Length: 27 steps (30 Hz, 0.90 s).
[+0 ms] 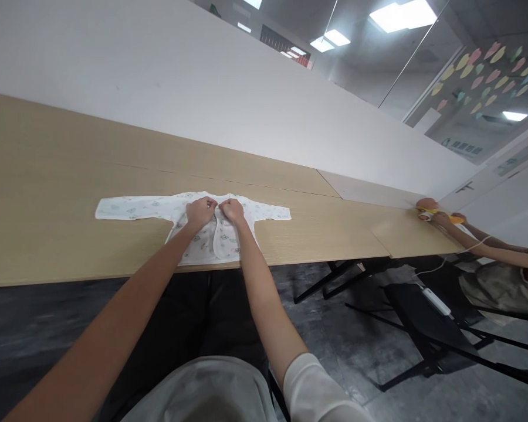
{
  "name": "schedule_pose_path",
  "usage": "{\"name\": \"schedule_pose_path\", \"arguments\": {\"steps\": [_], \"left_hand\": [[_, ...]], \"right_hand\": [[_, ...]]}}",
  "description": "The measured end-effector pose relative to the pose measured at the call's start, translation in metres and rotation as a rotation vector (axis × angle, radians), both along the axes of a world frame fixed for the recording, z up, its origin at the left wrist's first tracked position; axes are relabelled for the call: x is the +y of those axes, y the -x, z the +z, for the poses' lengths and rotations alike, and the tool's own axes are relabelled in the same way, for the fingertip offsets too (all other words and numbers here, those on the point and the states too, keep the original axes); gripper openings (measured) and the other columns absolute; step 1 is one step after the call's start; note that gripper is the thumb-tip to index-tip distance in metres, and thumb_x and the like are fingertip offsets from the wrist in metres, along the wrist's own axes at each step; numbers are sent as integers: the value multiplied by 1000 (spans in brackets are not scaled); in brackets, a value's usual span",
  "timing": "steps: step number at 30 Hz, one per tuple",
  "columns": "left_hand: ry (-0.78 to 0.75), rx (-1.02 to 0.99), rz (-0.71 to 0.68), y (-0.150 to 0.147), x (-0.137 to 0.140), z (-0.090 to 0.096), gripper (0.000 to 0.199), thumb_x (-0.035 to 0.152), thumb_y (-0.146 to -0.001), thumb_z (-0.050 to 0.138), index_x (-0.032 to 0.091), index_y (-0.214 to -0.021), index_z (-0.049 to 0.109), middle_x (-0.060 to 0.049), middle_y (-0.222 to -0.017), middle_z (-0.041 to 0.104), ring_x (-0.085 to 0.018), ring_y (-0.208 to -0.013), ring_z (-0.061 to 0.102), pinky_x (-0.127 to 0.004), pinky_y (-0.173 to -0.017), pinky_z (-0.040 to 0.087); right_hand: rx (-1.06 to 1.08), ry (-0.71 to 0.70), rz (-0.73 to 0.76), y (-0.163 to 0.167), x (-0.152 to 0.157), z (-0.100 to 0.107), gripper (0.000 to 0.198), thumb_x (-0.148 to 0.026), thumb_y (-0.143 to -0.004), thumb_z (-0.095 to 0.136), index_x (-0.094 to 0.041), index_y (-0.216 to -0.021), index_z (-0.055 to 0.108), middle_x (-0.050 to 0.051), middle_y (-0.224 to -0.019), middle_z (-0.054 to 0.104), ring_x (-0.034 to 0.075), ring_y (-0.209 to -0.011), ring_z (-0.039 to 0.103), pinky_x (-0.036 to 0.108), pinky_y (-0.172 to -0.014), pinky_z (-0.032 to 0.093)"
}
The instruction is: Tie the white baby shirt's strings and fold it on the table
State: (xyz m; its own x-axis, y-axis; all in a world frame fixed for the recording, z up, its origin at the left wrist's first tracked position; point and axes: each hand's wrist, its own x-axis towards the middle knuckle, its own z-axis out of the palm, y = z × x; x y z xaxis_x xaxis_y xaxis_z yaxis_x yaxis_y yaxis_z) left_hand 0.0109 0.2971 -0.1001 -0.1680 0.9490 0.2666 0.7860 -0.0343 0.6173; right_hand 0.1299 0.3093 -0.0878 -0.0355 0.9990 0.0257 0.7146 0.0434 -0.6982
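Note:
A small white long-sleeved baby shirt (226,243) with a scattered pastel print lies flat on the wooden table (70,246), its sleeves stretched out to both sides. The front opening runs down the middle, and its lower hem reaches the table's near edge. At the neckline, my left hand (201,212) pinches the fabric just left of the opening. Close beside it, my right hand (232,211) is closed on the other front edge. The fingertips nearly meet, and whatever fastening may be between them is too small to make out.
A white partition (180,99) stands along the table's back edge. At the far right, another person's hands (444,220) handle a doll (426,205). A black folding chair (431,328) with a white power strip (436,302) on it stands at the lower right.

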Motion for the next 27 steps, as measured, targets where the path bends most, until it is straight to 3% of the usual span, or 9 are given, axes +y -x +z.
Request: {"name": "schedule_pose_path", "arguments": {"steps": [9, 14, 17, 22, 27], "left_hand": [[33, 42, -1, 4, 1, 1, 25, 21, -77, 50, 19, -93, 70, -8, -97, 72, -26, -96, 63, -37, -90, 43], [-34, 175, -196, 23, 1, -3, 23, 24, -76, 50, 19, -83, 72, -10, -99, 71, -26, -102, 60, -33, -93, 44], [-55, 191, -315, 33, -1, -4, 21, 26, -73, 53, 20, -79, 72, -9, -96, 72, -26, -103, 60, -33, -97, 42], [-86, 147, -369, 37, -11, -3, 18, 30, -70, 56, 24, -74, 73, -5, -98, 72, -25, -103, 60, -34, -100, 41], [-82, 102, -451, 37, -14, -5, 24, 36, -72, 56, 26, -83, 75, -3, -105, 71, -24, -104, 60, -32, -98, 42]], "right_hand": [[34, -93, -47, -1, 0, -4, 19, -18, -83, 53, -19, -85, 72, 1, -88, 72, 14, -83, 64, 20, -79, 47], [-57, -123, -32, 3, -6, 1, 20, -22, -86, 54, -22, -93, 73, 2, -98, 72, 16, -93, 64, 24, -86, 46], [-99, -99, -30, 5, -9, 3, 20, -22, -85, 55, -22, -94, 73, 3, -99, 72, 18, -95, 64, 25, -85, 47], [-126, -107, -15, 5, -11, 7, 20, -18, -83, 56, -21, -93, 73, 4, -98, 72, 18, -95, 64, 24, -83, 47], [-38, -99, 106, -1, -19, 13, 18, -23, -84, 59, -19, -96, 71, 1, -80, 70, 16, -82, 65, 22, -77, 48]]}}
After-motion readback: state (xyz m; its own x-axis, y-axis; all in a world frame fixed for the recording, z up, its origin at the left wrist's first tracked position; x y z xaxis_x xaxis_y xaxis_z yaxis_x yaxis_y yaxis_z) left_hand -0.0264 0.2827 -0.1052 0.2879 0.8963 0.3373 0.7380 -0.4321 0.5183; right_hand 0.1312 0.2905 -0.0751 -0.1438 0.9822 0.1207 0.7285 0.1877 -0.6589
